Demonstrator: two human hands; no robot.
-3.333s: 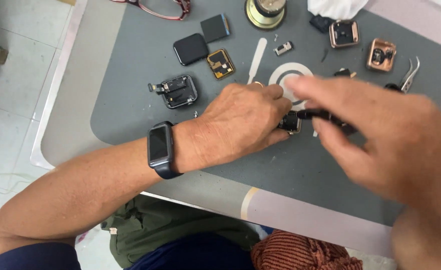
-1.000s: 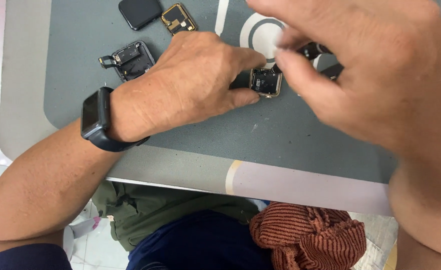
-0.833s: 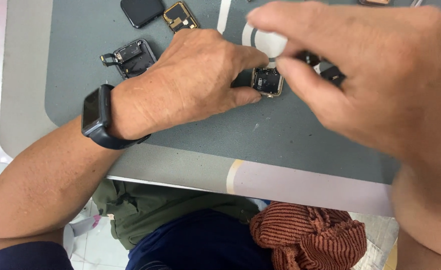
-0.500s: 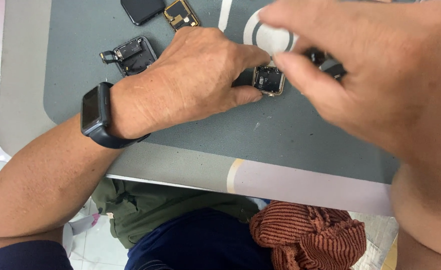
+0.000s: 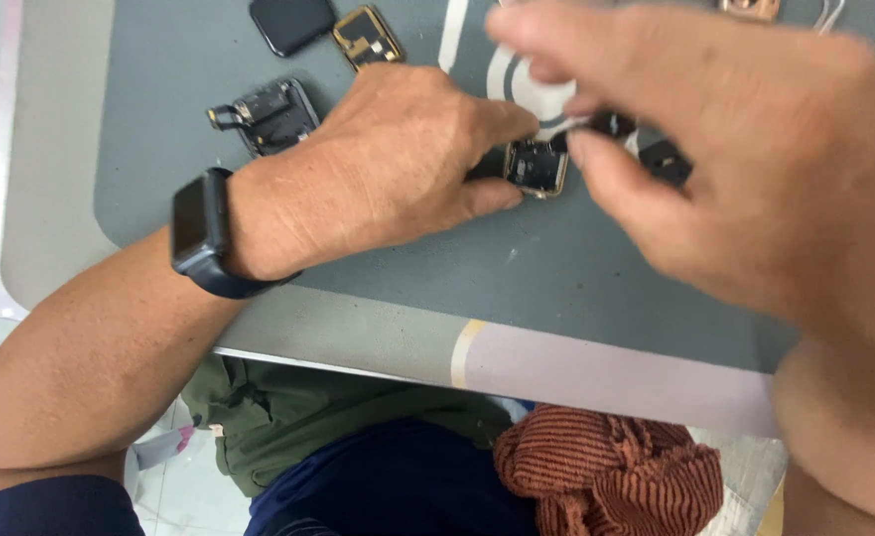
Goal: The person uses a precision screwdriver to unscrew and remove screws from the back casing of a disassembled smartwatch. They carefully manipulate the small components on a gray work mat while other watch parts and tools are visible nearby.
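Watch parts are being left alone at the far left: an open black watch case (image 5: 267, 114) and a dark screen (image 5: 291, 22). A small gold-rimmed watch body (image 5: 536, 166) is being pinned on the grey mat (image 5: 159, 119) by the left hand (image 5: 378, 164), thumb and forefinger pinching it. Compared with a second ago, the right hand (image 5: 745, 169) is being lifted slightly, fingertips closed on a small dark tool just right of the body.
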